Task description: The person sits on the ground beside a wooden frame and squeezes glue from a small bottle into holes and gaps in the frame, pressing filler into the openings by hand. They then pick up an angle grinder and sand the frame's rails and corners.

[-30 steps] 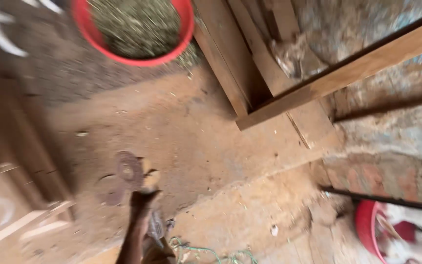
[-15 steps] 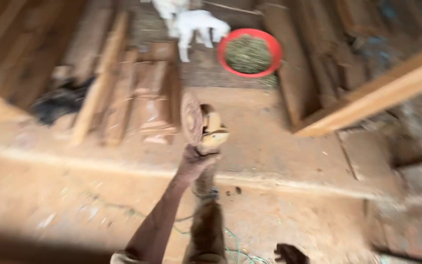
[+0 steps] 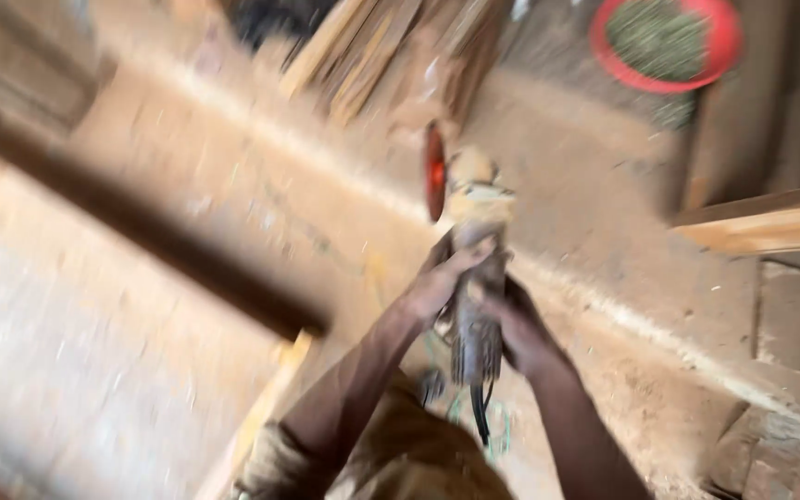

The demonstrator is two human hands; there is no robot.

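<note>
Gripping one angle grinder (image 3: 470, 278), left hand (image 3: 441, 282) and right hand (image 3: 517, 326) closed round its body above dusty floor (image 3: 604, 185); red disc (image 3: 434, 171) exposed, trailing cord (image 3: 480, 417) liable to snag.

Both arms reach forward from the bottom of the view, elbows bent. The left hand (image 3: 442, 282) and the right hand (image 3: 520, 329) are closed in a grip, close together, 2 wrists nearly level.
</note>
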